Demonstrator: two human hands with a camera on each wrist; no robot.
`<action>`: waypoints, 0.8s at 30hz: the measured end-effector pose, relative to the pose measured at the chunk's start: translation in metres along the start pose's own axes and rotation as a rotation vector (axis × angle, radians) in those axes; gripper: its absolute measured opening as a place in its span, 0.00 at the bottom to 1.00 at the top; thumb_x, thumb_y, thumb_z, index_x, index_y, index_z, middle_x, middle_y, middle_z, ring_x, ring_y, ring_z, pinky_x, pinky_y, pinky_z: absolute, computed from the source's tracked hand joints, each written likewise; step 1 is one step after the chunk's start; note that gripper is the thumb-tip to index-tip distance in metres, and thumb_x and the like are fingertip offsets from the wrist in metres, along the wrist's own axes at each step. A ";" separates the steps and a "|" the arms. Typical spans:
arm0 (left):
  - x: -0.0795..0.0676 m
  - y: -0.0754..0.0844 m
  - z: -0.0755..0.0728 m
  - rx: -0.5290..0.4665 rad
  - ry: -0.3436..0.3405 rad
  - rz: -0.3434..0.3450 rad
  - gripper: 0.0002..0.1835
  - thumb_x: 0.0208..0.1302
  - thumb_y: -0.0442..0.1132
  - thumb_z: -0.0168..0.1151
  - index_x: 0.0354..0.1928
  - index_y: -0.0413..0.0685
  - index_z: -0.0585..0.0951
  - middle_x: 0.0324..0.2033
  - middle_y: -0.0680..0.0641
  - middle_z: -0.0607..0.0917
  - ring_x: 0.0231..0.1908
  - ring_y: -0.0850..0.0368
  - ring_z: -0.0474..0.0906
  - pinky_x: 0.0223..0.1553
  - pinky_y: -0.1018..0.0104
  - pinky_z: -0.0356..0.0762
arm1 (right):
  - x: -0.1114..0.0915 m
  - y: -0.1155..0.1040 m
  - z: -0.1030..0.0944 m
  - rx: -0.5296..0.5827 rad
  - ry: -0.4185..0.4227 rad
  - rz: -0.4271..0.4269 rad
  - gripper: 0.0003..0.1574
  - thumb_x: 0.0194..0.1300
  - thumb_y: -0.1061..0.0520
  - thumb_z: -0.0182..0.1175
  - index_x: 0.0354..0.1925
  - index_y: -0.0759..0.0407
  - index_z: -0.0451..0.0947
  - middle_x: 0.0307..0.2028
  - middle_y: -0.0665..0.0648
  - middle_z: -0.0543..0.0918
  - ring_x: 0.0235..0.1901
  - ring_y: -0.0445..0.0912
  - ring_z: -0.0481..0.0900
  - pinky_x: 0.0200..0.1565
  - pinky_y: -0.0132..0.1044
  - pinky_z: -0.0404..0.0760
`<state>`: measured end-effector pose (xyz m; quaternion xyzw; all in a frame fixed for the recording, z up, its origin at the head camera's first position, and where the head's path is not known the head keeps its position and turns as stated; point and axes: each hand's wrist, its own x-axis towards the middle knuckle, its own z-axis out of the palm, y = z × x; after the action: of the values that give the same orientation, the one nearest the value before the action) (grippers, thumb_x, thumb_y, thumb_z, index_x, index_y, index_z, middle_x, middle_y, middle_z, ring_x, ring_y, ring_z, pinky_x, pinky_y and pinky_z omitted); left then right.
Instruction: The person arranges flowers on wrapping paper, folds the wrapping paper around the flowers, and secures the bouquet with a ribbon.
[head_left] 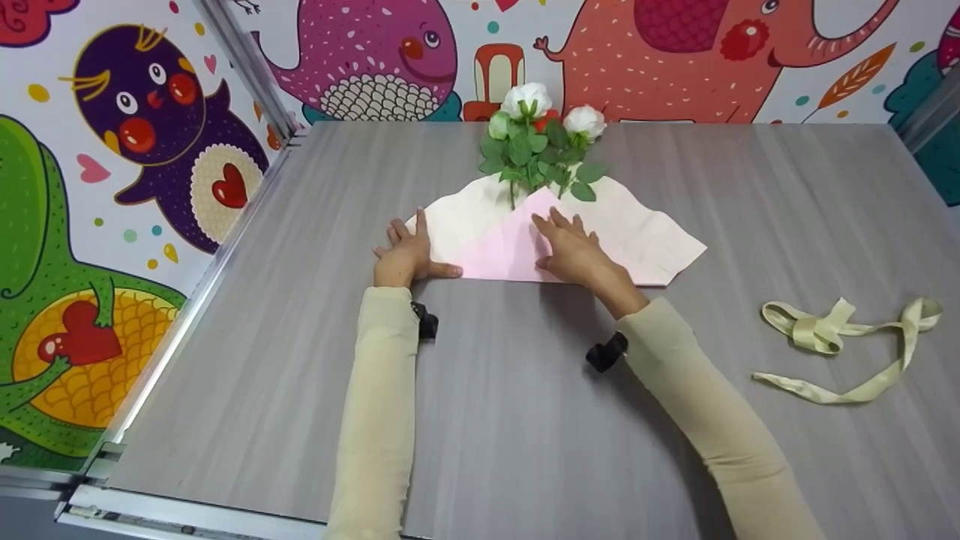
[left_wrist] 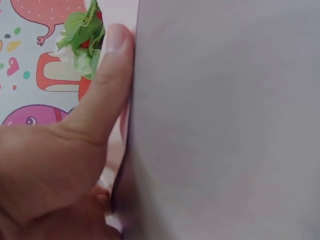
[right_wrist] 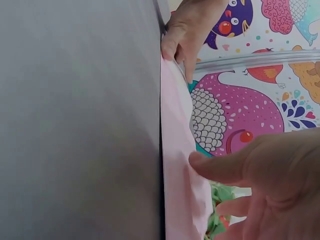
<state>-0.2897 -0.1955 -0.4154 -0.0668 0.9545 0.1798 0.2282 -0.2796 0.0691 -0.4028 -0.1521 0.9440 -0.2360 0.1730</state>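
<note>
A sheet of wrapping paper, cream inside and pink outside, lies on the table with its near side folded up into a pink flap [head_left: 499,247]. Roses with white blooms and green leaves [head_left: 536,150] lie on it, their lower stems hidden under the flap; a bit of red shows among them. My left hand [head_left: 405,255] rests at the paper's left corner, fingers spread, its thumb [left_wrist: 107,80] straight along the folded edge. Over the flap, just right of its peak, is my right hand [head_left: 574,251], fingers extended and holding nothing.
A loosely looped pale green ribbon [head_left: 817,330] lies on the grey table [head_left: 495,420] at the right. Cartoon-printed walls [head_left: 510,45] rise behind and to the left, with a metal rail [head_left: 202,274] along the table's left edge.
</note>
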 end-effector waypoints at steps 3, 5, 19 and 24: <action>0.001 0.002 0.000 -0.015 -0.007 0.006 0.72 0.54 0.64 0.71 0.78 0.48 0.26 0.76 0.28 0.26 0.78 0.35 0.21 0.74 0.29 0.33 | 0.003 -0.002 0.003 0.008 -0.030 0.009 0.48 0.69 0.62 0.57 0.80 0.53 0.47 0.80 0.65 0.39 0.78 0.71 0.35 0.73 0.72 0.41; 0.002 0.002 0.000 -0.035 -0.015 0.014 0.72 0.54 0.64 0.72 0.78 0.49 0.26 0.76 0.29 0.25 0.78 0.35 0.20 0.74 0.29 0.31 | 0.005 -0.001 0.004 0.012 -0.049 0.020 0.47 0.69 0.63 0.56 0.80 0.52 0.47 0.80 0.65 0.38 0.78 0.70 0.35 0.73 0.71 0.40; 0.003 -0.020 -0.004 -0.138 0.026 0.150 0.68 0.55 0.59 0.74 0.80 0.47 0.33 0.79 0.34 0.34 0.79 0.37 0.25 0.73 0.28 0.30 | 0.014 0.001 0.005 0.012 -0.126 0.015 0.45 0.69 0.61 0.52 0.79 0.52 0.49 0.80 0.66 0.38 0.78 0.68 0.36 0.73 0.71 0.41; 0.001 -0.026 0.002 -0.163 0.084 0.160 0.64 0.57 0.57 0.72 0.80 0.45 0.37 0.80 0.36 0.41 0.80 0.39 0.31 0.75 0.31 0.30 | 0.014 0.000 0.006 0.023 -0.124 0.005 0.45 0.69 0.62 0.53 0.79 0.51 0.49 0.80 0.65 0.39 0.78 0.68 0.37 0.73 0.71 0.41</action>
<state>-0.2845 -0.2187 -0.4261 -0.0161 0.9478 0.2712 0.1669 -0.2892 0.0618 -0.4115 -0.1620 0.9292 -0.2367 0.2333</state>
